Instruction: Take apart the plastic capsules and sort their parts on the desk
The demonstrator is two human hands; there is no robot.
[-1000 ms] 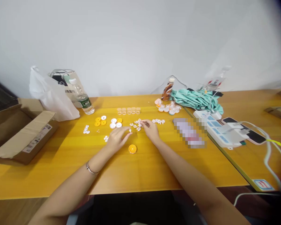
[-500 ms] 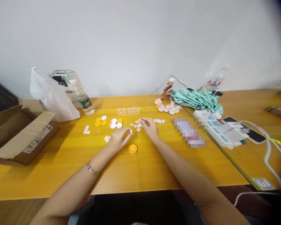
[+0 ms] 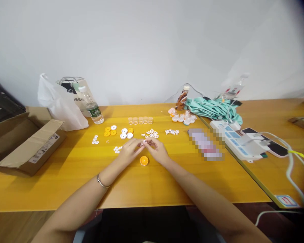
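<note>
My left hand (image 3: 129, 150) and my right hand (image 3: 157, 150) meet fingertip to fingertip above the table. Between them are small white plastic parts (image 3: 143, 143), mostly covered by the fingers; both hands are closed in a pinch. Just beyond lies a loose pile of white openwork plastic pieces (image 3: 152, 134). An orange round cup-like part (image 3: 144, 160) rests on the wood nearer to me, below the hands. Beside my left hand is a cluster of small white pieces (image 3: 117, 149), partly hidden by that hand.
Orange and white discs (image 3: 126, 133), clear cups (image 3: 140, 120) and white pieces (image 3: 172, 131) lie farther back. A water bottle (image 3: 95, 111) and cardboard box (image 3: 40, 145) stand left. Assembled cups (image 3: 183, 117), a brown bottle (image 3: 181, 98), teal cloth (image 3: 212, 108) and power strip (image 3: 233, 140) are right.
My right hand has left the pile of openwork pieces and come towards me and left, to my left hand. Both hands' fingertips now touch around the small white parts.
</note>
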